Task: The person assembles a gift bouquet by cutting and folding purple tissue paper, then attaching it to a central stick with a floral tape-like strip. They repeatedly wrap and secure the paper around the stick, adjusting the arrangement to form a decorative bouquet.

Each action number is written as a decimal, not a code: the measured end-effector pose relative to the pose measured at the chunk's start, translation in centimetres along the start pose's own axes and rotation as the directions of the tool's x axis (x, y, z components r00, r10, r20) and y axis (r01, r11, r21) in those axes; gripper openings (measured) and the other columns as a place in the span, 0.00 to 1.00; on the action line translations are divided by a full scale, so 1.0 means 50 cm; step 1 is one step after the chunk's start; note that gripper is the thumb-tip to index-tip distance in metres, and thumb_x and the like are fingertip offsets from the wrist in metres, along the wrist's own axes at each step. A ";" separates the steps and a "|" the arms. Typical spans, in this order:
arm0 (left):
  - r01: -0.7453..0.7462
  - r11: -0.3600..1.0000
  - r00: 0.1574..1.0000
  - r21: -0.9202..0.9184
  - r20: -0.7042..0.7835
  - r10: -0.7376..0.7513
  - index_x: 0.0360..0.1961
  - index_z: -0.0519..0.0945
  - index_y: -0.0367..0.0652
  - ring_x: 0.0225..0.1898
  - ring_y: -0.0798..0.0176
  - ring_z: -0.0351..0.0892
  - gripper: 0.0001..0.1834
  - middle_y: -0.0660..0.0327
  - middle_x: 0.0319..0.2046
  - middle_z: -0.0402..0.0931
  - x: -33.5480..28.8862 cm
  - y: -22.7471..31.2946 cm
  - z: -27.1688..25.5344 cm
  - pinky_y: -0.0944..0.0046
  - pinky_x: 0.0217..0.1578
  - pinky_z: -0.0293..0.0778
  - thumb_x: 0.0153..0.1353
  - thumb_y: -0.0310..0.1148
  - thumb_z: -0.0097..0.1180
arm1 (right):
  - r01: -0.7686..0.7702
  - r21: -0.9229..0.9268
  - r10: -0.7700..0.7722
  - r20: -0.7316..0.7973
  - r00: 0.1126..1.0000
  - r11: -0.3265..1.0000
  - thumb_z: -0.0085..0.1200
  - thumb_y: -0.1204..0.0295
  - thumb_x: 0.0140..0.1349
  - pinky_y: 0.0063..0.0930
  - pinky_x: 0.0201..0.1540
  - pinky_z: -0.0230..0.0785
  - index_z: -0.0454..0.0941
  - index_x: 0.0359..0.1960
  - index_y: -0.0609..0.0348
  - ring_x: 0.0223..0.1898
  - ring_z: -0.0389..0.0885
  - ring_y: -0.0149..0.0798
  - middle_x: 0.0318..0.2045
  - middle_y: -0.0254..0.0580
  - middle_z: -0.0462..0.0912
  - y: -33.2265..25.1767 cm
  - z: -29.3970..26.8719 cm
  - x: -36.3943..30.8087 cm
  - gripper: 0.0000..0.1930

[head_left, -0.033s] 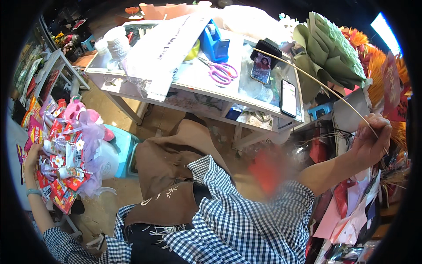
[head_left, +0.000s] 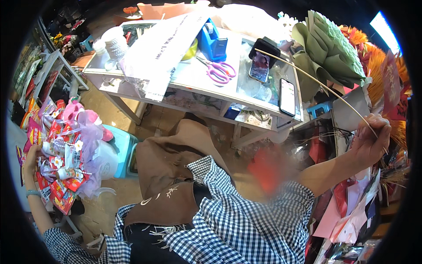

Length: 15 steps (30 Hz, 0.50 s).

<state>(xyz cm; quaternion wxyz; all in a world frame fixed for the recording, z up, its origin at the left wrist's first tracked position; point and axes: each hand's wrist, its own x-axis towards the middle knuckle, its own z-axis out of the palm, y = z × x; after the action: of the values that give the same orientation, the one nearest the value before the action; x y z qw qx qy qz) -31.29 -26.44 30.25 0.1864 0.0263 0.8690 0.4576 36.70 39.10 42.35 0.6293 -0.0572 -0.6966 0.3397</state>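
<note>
My right hand (head_left: pixel 372 134) is raised at the far right, its fingers closed round one end of a long thin wooden stick (head_left: pixel 317 80). The stick slants up and left, and its far tip appears in front of the propped phone over the table. At the far left my left hand (head_left: pixel 31 160) bends round the outer side of a snack bouquet (head_left: pixel 61 147). Its fingertips are partly hidden among the packets. Red and purple snack packets, bead strings, small white flowers and lilac mesh make up this bouquet, and pink plush (head_left: pixel 79 112) sits at its top.
On the glass-topped table (head_left: pixel 246 119) lie pink-handled scissors (head_left: pixel 220 72), a blue tape dispenser (head_left: pixel 213 44), a white printed sheet (head_left: pixel 165 55), a propped phone (head_left: pixel 259 68) and a flat phone (head_left: pixel 287 97). A green-wrapped bouquet (head_left: pixel 325 53) stands right. A light-blue stool (head_left: pixel 125 152) is left.
Both hands hold their places. The picture on the propped phone's screen has changed and looks darker.
</note>
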 end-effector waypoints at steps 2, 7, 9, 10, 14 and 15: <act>-0.024 0.999 0.998 -0.029 0.053 0.025 0.35 0.74 0.39 0.30 0.64 0.75 0.19 0.61 0.29 0.75 -0.001 0.013 0.004 0.66 0.31 0.71 0.63 0.46 0.45 | -0.035 0.046 0.033 0.035 0.999 0.998 0.39 0.61 0.71 0.20 0.19 0.50 0.74 0.29 0.67 0.17 0.58 0.27 0.22 0.41 0.70 0.005 -0.042 -0.005 0.20; -0.048 0.993 0.997 0.110 0.068 0.041 0.36 0.75 0.38 0.30 0.63 0.76 0.22 0.61 0.30 0.76 0.040 0.018 0.023 0.65 0.32 0.72 0.64 0.50 0.45 | -0.119 0.158 0.109 0.069 0.992 0.980 0.39 0.61 0.71 0.19 0.18 0.50 0.75 0.31 0.66 0.17 0.59 0.26 0.20 0.38 0.68 0.024 -0.112 -0.023 0.20; -0.061 0.971 0.997 0.233 0.053 0.050 0.37 0.75 0.38 0.30 0.62 0.76 0.22 0.61 0.30 0.76 0.064 0.017 0.042 0.65 0.32 0.72 0.63 0.50 0.45 | -0.133 0.132 0.127 0.047 0.991 0.982 0.39 0.60 0.71 0.19 0.18 0.50 0.75 0.31 0.65 0.17 0.59 0.26 0.19 0.37 0.67 0.024 -0.129 -0.021 0.20; -0.072 0.952 0.997 0.296 0.040 0.063 0.37 0.75 0.38 0.30 0.62 0.76 0.22 0.61 0.30 0.76 0.073 0.016 0.049 0.65 0.32 0.72 0.63 0.50 0.45 | -0.169 0.135 0.157 0.096 0.983 0.976 0.38 0.60 0.71 0.19 0.18 0.50 0.74 0.31 0.65 0.17 0.59 0.26 0.19 0.36 0.67 0.032 -0.132 -0.024 0.20; -0.091 0.840 0.995 0.536 0.020 0.095 0.37 0.75 0.38 0.30 0.62 0.76 0.23 0.61 0.31 0.77 0.101 0.044 0.088 0.65 0.32 0.72 0.63 0.50 0.45 | -0.123 0.065 0.123 0.001 0.992 0.990 0.37 0.60 0.71 0.19 0.18 0.50 0.74 0.31 0.64 0.17 0.59 0.26 0.18 0.36 0.66 0.030 -0.150 -0.011 0.20; -0.088 0.802 0.995 0.591 0.014 0.099 0.37 0.75 0.38 0.30 0.62 0.76 0.23 0.60 0.31 0.77 0.105 0.052 0.096 0.65 0.32 0.72 0.63 0.51 0.45 | -0.127 0.083 0.128 -0.008 0.992 0.988 0.37 0.60 0.71 0.18 0.18 0.50 0.74 0.31 0.64 0.18 0.59 0.26 0.18 0.36 0.66 0.035 -0.153 -0.011 0.20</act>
<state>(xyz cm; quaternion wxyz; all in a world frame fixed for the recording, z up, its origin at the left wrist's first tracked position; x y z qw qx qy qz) -34.81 -20.02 28.33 0.1386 0.1217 0.9673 0.1739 43.19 43.21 40.74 0.6128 -0.0780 -0.6726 0.4074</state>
